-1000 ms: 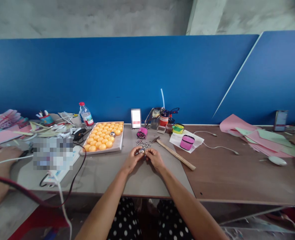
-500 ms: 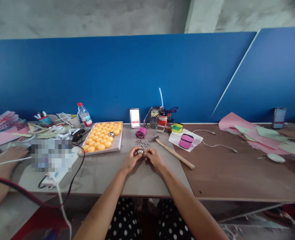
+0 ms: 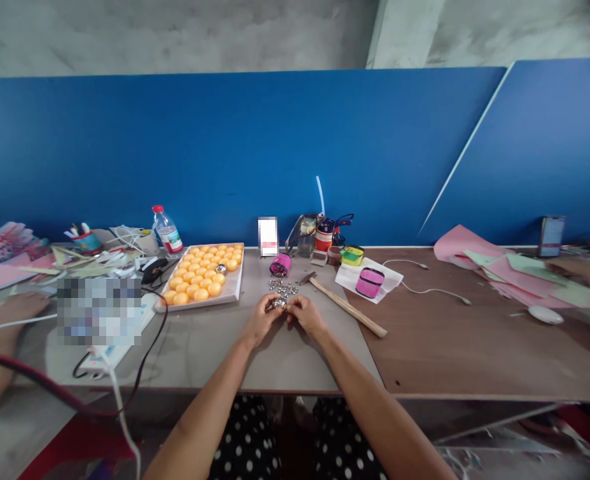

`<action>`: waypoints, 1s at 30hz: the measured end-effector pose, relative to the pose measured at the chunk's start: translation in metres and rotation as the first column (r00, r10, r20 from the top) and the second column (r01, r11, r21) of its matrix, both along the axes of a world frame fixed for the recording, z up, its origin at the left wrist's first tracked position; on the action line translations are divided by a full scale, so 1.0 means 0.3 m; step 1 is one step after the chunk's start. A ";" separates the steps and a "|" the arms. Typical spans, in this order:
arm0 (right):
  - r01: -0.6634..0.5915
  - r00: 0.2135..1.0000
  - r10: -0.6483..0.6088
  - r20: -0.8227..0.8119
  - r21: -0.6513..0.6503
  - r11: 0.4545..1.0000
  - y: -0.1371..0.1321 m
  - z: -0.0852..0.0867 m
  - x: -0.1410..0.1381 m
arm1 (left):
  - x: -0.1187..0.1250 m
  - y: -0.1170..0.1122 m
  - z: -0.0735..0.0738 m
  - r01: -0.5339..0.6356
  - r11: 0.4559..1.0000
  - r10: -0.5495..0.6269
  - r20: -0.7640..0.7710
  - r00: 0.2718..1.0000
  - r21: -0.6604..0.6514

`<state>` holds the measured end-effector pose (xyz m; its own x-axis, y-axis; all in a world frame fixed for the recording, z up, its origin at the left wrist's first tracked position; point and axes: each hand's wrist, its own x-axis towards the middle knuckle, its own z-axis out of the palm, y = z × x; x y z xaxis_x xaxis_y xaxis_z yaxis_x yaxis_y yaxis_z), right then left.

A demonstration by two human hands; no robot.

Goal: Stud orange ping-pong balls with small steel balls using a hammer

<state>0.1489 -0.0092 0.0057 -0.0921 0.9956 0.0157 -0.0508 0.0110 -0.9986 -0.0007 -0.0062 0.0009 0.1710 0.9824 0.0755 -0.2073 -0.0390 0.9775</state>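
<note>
Leftmost, a co-worker's hand (image 3: 19,309) lies on the grey part of the counter (image 3: 295,370), near a white power strip (image 3: 117,348). Behind that stand a cup of pens (image 3: 87,241) and a red-capped bottle (image 3: 169,233). Next comes a shallow white tray (image 3: 233,288) with rows of orange-yellow balls (image 3: 202,268) and a single silver ball (image 3: 221,269) among them.

At the middle, near the front edge, the person's left hand (image 3: 261,322) has its grip closed on a shiny silver piece (image 3: 278,303), thumb and fingers around its left side. Just beyond lie scattered small silver bits (image 3: 289,291) and a pink pouch (image 3: 280,266). The right hand (image 3: 306,318) meets the silver piece from the other side, fingertips drawn close together; whether its grip pinches anything cannot be told.

Further right, a hammer (image 3: 347,307) lies aslant, then a pink item (image 3: 369,283) on white paper (image 3: 391,285). Pink and green sheets (image 3: 517,275) spread beyond, under another person's hand (image 3: 572,268).
</note>
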 end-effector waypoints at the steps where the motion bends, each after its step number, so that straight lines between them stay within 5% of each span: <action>1: 0.008 1.000 -0.008 0.006 0.002 1.000 0.001 -0.002 0.001 | -0.001 0.002 -0.004 0.010 1.000 -0.009 -0.047 0.999 0.028; 6: -0.034 0.999 0.034 -0.006 -0.017 0.999 0.006 -0.014 0.004 | -0.003 0.007 -0.013 0.064 0.993 -0.041 -0.214 0.976 0.100; 24: -0.018 1.000 0.019 0.008 -0.069 0.997 0.007 0.001 -0.003 | 0.000 0.006 -0.007 0.024 0.999 -0.019 -0.097 0.995 0.044; 30: -0.059 0.958 0.040 -0.284 -0.060 0.996 -0.008 0.000 0.011 | 0.017 0.001 0.004 0.080 0.994 -0.070 0.122 0.990 -0.072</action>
<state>0.1523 -0.0116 0.0057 -0.1430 0.9895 -0.0185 -0.3293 -0.0652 -0.9420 0.0043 -0.0058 0.0020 0.2387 0.9708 0.0251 -0.3221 0.0548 0.9451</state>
